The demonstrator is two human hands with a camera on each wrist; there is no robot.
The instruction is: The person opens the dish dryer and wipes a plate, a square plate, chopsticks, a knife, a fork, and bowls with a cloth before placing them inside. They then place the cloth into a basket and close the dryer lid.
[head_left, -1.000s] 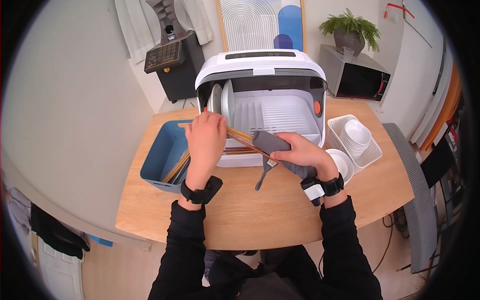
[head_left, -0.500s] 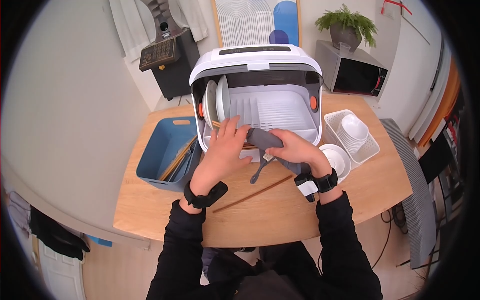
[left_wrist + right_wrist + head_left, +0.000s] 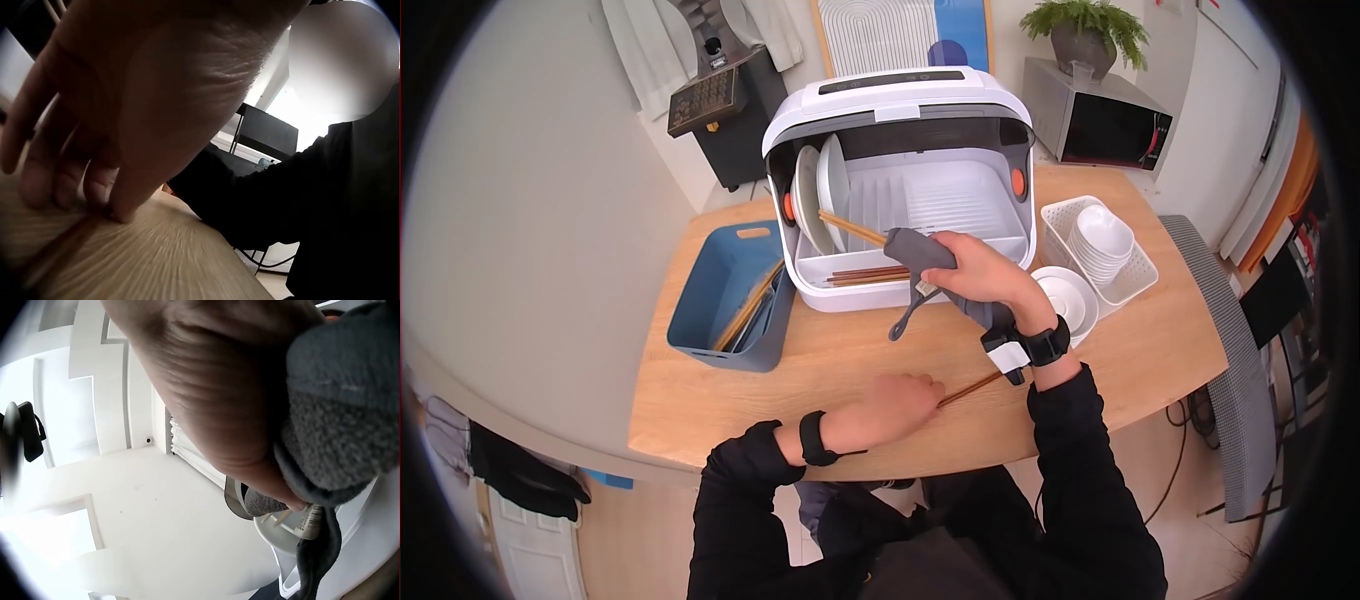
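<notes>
The left hand (image 3: 890, 408) is low over the table's front part, its fingertips on a brown chopstick (image 3: 972, 388) lying on the wood. In the left wrist view, thumb and fingers pinch the end of that chopstick (image 3: 59, 250). With curled fingers the right hand (image 3: 985, 270) grips a rolled grey cloth (image 3: 913, 250), whose loop dangles below. Light wooden chopsticks (image 3: 850, 228) stick out of the cloth's left end, in front of the plates. The cloth (image 3: 344, 412) fills the right side of the right wrist view.
A white dish cabinet (image 3: 900, 96) stands open, with plates (image 3: 832, 185) upright at its left and brown chopsticks (image 3: 865, 275) in its front tray. Left is a blue bin (image 3: 685, 310) holding utensils. A white basket (image 3: 1135, 285) with stacked bowls and some dishes (image 3: 1072, 300) are at the right.
The left hand has left the cloth and come down to the chopstick, which was in the hands at first and then lay on the table. The right hand still grips the cloth.
</notes>
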